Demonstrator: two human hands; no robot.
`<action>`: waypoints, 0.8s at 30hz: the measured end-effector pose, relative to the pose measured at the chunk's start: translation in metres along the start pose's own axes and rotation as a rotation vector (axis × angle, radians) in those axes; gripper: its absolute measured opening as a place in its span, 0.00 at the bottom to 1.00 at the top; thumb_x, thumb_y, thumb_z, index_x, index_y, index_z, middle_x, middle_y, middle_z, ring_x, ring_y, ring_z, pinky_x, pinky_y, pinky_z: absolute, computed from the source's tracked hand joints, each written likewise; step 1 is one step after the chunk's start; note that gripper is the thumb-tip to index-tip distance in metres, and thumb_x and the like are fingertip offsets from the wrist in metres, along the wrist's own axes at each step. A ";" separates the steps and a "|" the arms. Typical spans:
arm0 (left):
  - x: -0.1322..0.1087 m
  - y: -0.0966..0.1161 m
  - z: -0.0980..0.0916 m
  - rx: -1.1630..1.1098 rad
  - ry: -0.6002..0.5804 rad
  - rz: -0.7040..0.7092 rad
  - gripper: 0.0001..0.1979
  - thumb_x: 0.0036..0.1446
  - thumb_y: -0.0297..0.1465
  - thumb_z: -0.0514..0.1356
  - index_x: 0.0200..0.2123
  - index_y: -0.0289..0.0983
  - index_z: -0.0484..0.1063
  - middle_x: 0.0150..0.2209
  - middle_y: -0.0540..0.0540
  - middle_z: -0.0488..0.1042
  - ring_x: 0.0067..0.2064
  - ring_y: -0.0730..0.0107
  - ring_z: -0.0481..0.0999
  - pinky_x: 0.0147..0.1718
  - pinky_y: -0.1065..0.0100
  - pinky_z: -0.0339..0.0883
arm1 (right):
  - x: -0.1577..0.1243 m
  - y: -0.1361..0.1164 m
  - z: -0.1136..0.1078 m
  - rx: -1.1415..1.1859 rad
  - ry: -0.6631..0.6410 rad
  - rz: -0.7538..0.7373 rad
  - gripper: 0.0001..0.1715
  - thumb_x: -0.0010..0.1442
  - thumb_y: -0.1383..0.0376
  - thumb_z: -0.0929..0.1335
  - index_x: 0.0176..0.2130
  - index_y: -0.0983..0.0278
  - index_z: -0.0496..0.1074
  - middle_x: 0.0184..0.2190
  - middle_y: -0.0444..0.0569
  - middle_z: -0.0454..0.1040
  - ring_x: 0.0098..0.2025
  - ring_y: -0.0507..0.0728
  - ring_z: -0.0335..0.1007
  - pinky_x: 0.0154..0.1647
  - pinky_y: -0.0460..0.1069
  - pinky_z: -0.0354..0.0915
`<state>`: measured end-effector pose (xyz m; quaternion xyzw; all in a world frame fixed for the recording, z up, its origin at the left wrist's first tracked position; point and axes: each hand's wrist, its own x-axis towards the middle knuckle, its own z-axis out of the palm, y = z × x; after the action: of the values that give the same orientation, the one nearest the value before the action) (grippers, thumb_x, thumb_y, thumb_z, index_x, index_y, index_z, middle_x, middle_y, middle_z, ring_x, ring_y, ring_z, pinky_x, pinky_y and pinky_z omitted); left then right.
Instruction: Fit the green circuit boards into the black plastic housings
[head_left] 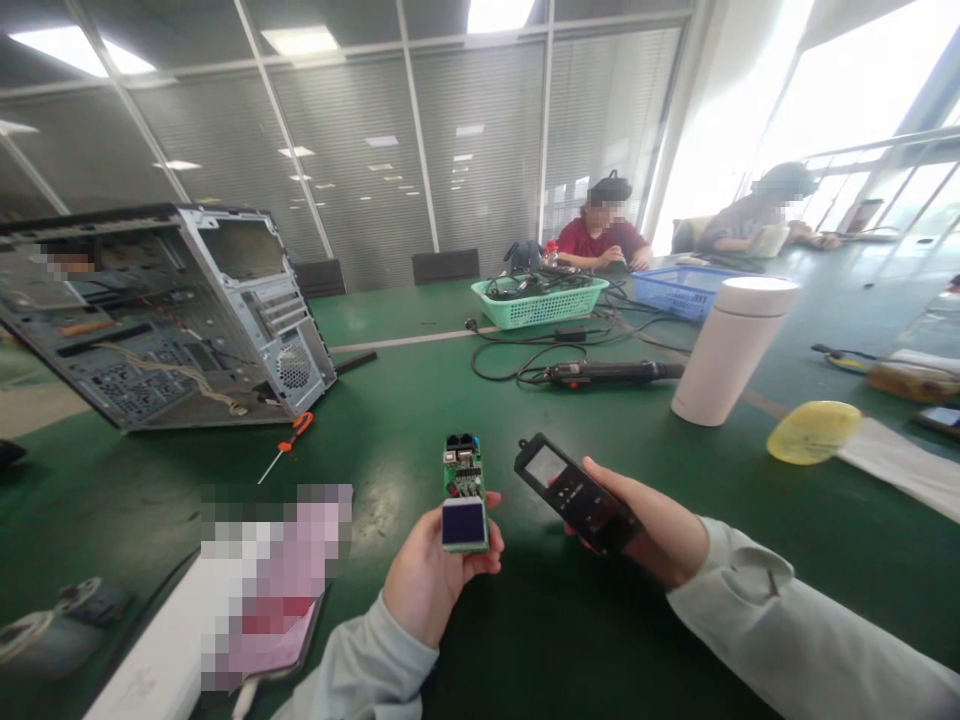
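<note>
Clutching small green circuit board w/ blue square screen (464, 497) in left hand (431, 578), closed round its lower end, approx 6 o'clock over dark green table (420, 400). Cradling slim black plastic handset (574, 493) in right hand (654, 532), curled under it, at board's 3 o'clock, not touching.

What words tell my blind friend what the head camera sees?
Over a green table, the left hand holds a small green circuit board and the right hand holds a black gadget. An open computer case lies to the left, a white cup stands to the right, and two other people sit far behind.
</note>
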<state>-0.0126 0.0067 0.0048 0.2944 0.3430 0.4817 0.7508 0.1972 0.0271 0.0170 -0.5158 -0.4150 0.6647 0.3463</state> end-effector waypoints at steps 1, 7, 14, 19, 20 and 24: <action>0.001 -0.001 -0.001 0.003 -0.004 0.003 0.19 0.54 0.38 0.53 0.38 0.29 0.75 0.24 0.44 0.73 0.26 0.69 0.70 0.28 0.68 0.64 | -0.003 -0.001 0.004 0.121 -0.078 0.096 0.28 0.67 0.51 0.51 0.41 0.69 0.66 0.27 0.50 0.68 0.25 0.50 0.65 0.26 0.43 0.61; 0.004 -0.004 -0.005 -0.001 -0.005 0.015 0.19 0.54 0.39 0.53 0.37 0.30 0.75 0.23 0.44 0.72 0.26 0.69 0.70 0.27 0.68 0.64 | -0.015 0.004 0.018 0.559 -0.305 0.249 0.27 0.70 0.55 0.48 0.50 0.66 0.64 0.42 0.52 0.70 0.37 0.50 0.71 0.35 0.43 0.67; 0.004 -0.004 -0.005 0.002 -0.010 0.023 0.19 0.54 0.40 0.53 0.38 0.31 0.75 0.23 0.44 0.72 0.26 0.69 0.69 0.27 0.68 0.63 | -0.022 0.007 0.002 0.289 -0.383 -0.021 0.37 0.59 0.41 0.61 0.56 0.63 0.57 0.56 0.55 0.60 0.52 0.56 0.65 0.49 0.49 0.65; 0.009 -0.010 -0.014 0.029 -0.028 0.037 0.22 0.54 0.43 0.54 0.39 0.31 0.75 0.24 0.44 0.72 0.26 0.69 0.69 0.27 0.67 0.64 | -0.034 0.015 -0.064 -0.463 0.237 -0.433 0.40 0.48 0.38 0.68 0.49 0.63 0.65 0.45 0.56 0.68 0.46 0.63 0.66 0.46 0.59 0.65; 0.010 -0.011 -0.015 0.032 -0.032 0.043 0.23 0.54 0.44 0.54 0.40 0.31 0.75 0.24 0.44 0.72 0.26 0.69 0.69 0.27 0.67 0.64 | -0.038 0.018 -0.083 -0.643 0.385 -0.512 0.38 0.48 0.39 0.68 0.47 0.62 0.66 0.44 0.56 0.68 0.47 0.63 0.65 0.47 0.60 0.63; 0.012 -0.014 -0.019 0.042 -0.038 0.053 0.24 0.54 0.45 0.54 0.40 0.31 0.75 0.25 0.43 0.72 0.27 0.68 0.70 0.27 0.67 0.64 | -0.062 0.029 -0.158 -1.089 0.722 -0.618 0.36 0.48 0.36 0.66 0.42 0.61 0.72 0.41 0.58 0.69 0.43 0.62 0.66 0.45 0.59 0.60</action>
<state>-0.0164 0.0149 -0.0198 0.3285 0.3307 0.4883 0.7378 0.3639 -0.0094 -0.0039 -0.6615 -0.6741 0.0234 0.3278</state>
